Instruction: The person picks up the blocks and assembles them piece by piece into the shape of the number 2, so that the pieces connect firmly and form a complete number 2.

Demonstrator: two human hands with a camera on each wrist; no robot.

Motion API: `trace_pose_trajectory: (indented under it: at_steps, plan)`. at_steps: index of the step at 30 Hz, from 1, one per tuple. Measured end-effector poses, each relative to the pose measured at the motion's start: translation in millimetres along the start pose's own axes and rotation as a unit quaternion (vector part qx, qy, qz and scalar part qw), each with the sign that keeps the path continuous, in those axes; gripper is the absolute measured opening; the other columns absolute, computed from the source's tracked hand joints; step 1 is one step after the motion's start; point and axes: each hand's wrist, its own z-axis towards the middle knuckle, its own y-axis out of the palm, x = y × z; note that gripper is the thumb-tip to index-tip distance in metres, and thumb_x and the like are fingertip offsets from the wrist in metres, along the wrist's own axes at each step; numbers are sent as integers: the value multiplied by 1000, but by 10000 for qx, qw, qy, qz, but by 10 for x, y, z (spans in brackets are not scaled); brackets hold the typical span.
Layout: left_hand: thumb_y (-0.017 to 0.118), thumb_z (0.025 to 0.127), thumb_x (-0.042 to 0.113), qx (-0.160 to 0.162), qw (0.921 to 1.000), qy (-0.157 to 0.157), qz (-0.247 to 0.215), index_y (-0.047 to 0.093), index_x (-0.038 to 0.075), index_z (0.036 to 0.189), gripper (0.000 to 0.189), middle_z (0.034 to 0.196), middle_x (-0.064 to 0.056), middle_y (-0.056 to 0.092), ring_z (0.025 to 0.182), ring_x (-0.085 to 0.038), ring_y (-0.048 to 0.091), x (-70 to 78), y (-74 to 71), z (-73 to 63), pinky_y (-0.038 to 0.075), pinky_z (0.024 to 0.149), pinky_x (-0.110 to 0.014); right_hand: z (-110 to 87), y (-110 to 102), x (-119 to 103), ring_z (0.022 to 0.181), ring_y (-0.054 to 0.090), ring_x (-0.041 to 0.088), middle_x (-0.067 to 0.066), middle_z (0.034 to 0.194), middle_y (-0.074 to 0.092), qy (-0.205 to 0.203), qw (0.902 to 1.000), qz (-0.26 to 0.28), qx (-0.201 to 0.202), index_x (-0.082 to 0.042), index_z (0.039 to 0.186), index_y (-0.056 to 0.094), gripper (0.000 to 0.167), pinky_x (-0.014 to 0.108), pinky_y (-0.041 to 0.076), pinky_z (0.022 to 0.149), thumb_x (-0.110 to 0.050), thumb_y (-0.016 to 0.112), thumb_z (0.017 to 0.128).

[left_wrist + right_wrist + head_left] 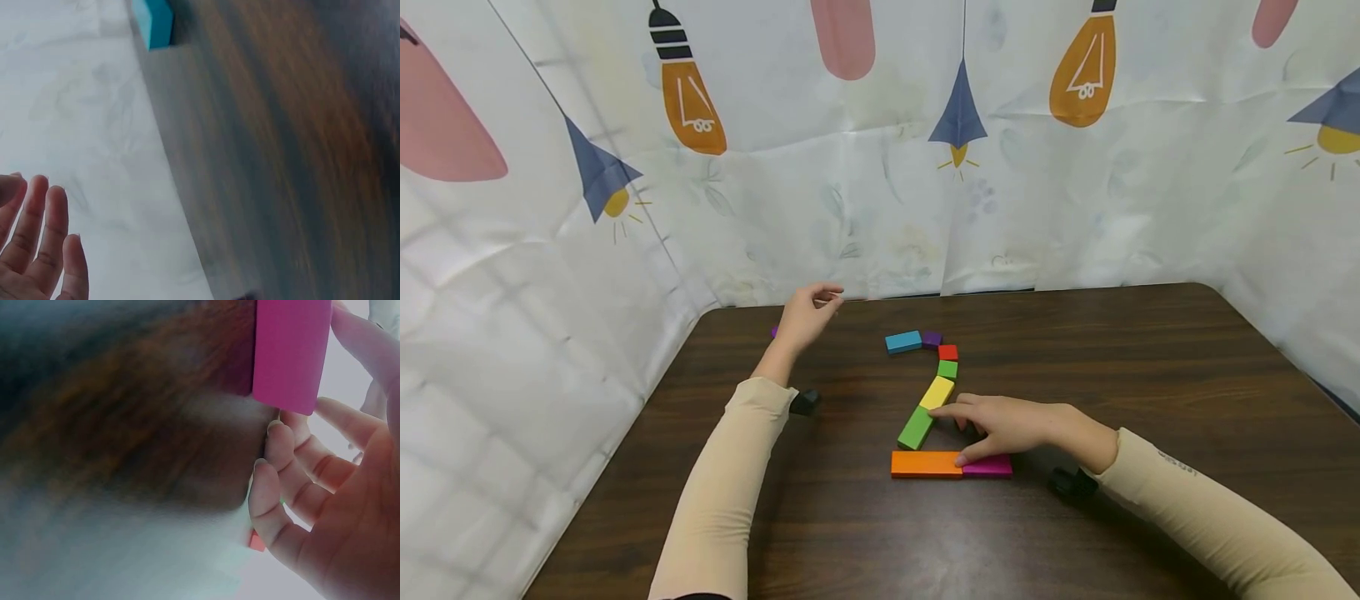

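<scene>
My left hand (806,318) is raised over the far left of the table, its fingers loosely bent. In the left wrist view, its fingers hold nothing. My right hand (1011,421) hovers low over a row of coloured blocks. Its index finger reaches the join of the yellow block (937,392) and the long green block (916,428). The thumb lies at the join of the orange block (925,465) and the magenta block (290,356). A curve above them has a small green block (948,369), a red block (948,352), a dark purple block (932,339) and a blue block (902,342).
A bit of purple (774,332) shows behind the left wrist, mostly hidden. The dark wooden table (1112,358) ends at a white patterned cloth (880,208) behind and at the sides.
</scene>
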Motion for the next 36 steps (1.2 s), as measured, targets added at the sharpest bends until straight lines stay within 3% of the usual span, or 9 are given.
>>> trace_pose_trajectory:
  at_steps: [4, 9, 14, 17, 21, 24, 31, 36]
  plan:
    - [55, 107, 15, 209, 9995, -188, -158, 65, 3, 133, 30, 119, -21, 67, 105, -38, 67, -88, -120, -9, 52, 86, -45, -1, -1, 11, 82, 48, 9, -6, 111, 50, -116, 9999, 24, 21, -16, 156, 45, 75, 27, 45, 73, -45, 75, 93]
    - [51, 109, 18, 409, 9970, -538, -374, 63, 3, 135, 32, 124, -21, 67, 108, -38, 66, -266, -250, -39, 50, 79, -38, -5, -2, 10, 81, 48, 9, -5, 111, 50, -89, 10000, 29, 17, -17, 156, 44, 75, 27, 45, 73, -45, 75, 94]
    - [51, 109, 17, 614, 9934, -872, -409, 63, 2, 135, 32, 126, -23, 66, 109, -39, 65, -440, -354, -85, 50, 89, -35, 0, -1, 15, 81, 48, 9, -6, 109, 50, -117, 9999, 51, 24, -17, 156, 45, 75, 27, 44, 73, -45, 75, 93]
    - [52, 109, 17, 774, 9906, -1052, -407, 64, 0, 134, 32, 126, -23, 66, 104, -33, 68, -519, -404, -109, 51, 88, -33, 4, 2, 24, 81, 48, 9, -6, 109, 50, -130, 9999, 69, 33, -16, 155, 45, 75, 27, 44, 73, -45, 75, 93]
    - [51, 109, 18, 882, 9829, -1512, -579, 62, 0, 136, 34, 128, -21, 66, 93, -18, 69, -617, -457, -161, 52, 82, -35, 2, 1, 24, 80, 48, 9, -6, 108, 50, -154, 9999, 56, 37, -16, 155, 45, 75, 27, 45, 73, -44, 75, 93]
    - [51, 109, 19, 812, 9759, -1867, -785, 59, -1, 139, 37, 129, -17, 67, 88, -9, 67, -691, -482, -192, 51, 83, -37, 0, -6, 24, 80, 48, 8, -6, 108, 50, -134, 9999, 59, 36, -16, 155, 45, 74, 26, 45, 73, -44, 76, 93]
    - [47, 110, 21, 213, 9526, -2651, -1477, 45, 3, 153, 47, 126, -12, 64, 93, -9, 65, -802, -518, -226, 48, 98, -43, 6, 8, 27, 80, 48, 8, -7, 108, 49, -22, 9999, 98, 16, -19, 155, 46, 74, 26, 45, 73, -44, 76, 93]
    - [46, 110, 20, 17, 9485, -2825, -1431, 40, 4, 156, 49, 125, -9, 62, 87, -6, 63, -859, -541, -210, 50, 87, -35, 7, 10, 17, 82, 49, 8, -8, 108, 49, 82, 10000, 35, -7, -20, 156, 45, 75, 26, 45, 74, -46, 75, 93]
